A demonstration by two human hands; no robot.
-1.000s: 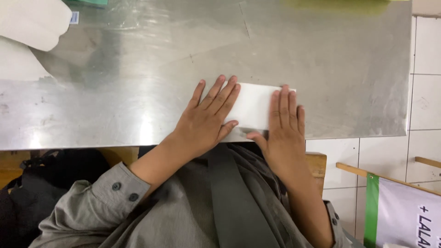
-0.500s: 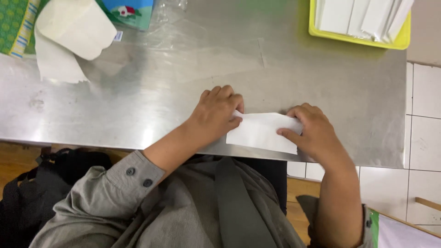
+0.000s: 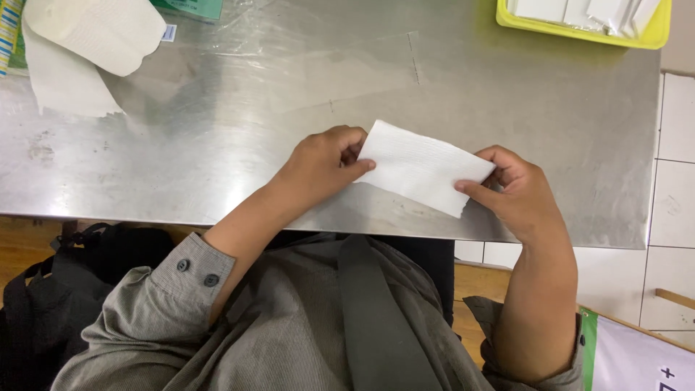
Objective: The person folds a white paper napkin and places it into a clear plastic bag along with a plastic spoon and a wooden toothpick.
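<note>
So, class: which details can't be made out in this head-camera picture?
- Yellow tray: cut off by the top edge.
- Paper roll: cut off at the top-left corner.
- Folded tissue: its ends are covered by the left hand and right hand.

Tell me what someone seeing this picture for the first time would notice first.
First, the folded white paper napkin at the near edge of the steel table, pinched at one end by the left hand and at the other by the right hand. Next, the yellow tray of white folded pieces in the far right corner, and the roll of white paper in the far left corner.
</note>
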